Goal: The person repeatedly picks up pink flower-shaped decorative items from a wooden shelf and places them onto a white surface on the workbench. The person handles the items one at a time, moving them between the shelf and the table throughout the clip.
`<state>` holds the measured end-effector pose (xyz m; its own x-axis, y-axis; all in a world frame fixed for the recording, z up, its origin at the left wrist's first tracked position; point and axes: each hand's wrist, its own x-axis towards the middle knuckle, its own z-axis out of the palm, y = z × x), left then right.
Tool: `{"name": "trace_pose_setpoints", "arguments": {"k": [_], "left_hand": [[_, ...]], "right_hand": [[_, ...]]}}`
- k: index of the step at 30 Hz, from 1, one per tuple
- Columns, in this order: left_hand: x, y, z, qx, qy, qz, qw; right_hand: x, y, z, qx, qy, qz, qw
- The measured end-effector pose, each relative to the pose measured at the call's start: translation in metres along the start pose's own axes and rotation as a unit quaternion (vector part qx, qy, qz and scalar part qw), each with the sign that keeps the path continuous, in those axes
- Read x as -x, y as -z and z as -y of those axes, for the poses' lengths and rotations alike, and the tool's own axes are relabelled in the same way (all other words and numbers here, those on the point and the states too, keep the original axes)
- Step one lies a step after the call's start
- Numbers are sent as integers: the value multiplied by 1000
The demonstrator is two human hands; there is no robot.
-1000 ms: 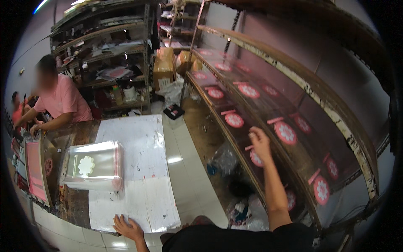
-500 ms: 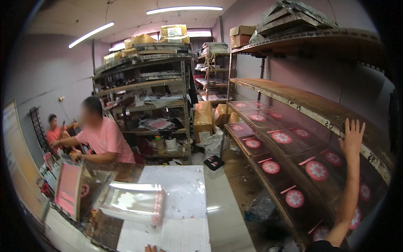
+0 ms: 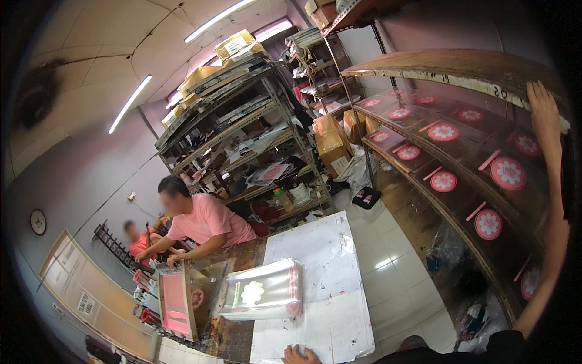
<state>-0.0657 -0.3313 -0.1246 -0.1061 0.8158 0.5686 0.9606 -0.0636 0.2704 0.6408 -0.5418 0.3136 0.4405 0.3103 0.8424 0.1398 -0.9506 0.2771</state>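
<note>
My right hand (image 3: 545, 115) is raised at the far right, its fingers stretched over the front edge of a wooden rack shelf (image 3: 448, 64). Nothing is held in it. At the bottom, my left hand (image 3: 300, 355) shows only in part, fingers laid on a white board (image 3: 315, 285) that covers part of the worktable. Beyond it lies a stack of clear plastic bags (image 3: 267, 290) with a white flower print. Below my right hand, clear sheets printed with pink and white flower circles (image 3: 508, 173) lie spread along the lower shelves.
At the table's left a person in a pink shirt (image 3: 209, 224) leans by a framed pink printing screen (image 3: 174, 303); another person (image 3: 136, 239) is behind. A loaded metal rack (image 3: 242, 130), cardboard boxes (image 3: 332, 144) and crumpled plastic (image 3: 357, 173) stand at the back.
The view has tilted and turned left. My right hand stays at the shelf edge, its fingers closer together. More of my left hand shows on the white board.
</note>
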Motion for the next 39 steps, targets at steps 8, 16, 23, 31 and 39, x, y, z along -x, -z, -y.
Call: {"name": "trace_pose_setpoints", "arguments": {"k": [8, 16, 23, 31, 39], "left_hand": [[-5, 4, 12, 6, -35, -1, 999], [-7, -20, 11, 39, -22, -64, 997], [-4, -2, -11, 91, 60, 6, 994], [-5, 4, -3, 27, 45, -20, 998], [9, -19, 16, 35, 38, -23, 998]], "right_hand": [[1, -24, -11, 4, 17, -77, 997], [5, -26, -17, -9, 22, -95, 995], [0, -5, -19, -12, 36, -124, 992], [3, -5, -4, -44, 9, -87, 995], [-4, -45, -1, -49, -3, -130, 990]]}}
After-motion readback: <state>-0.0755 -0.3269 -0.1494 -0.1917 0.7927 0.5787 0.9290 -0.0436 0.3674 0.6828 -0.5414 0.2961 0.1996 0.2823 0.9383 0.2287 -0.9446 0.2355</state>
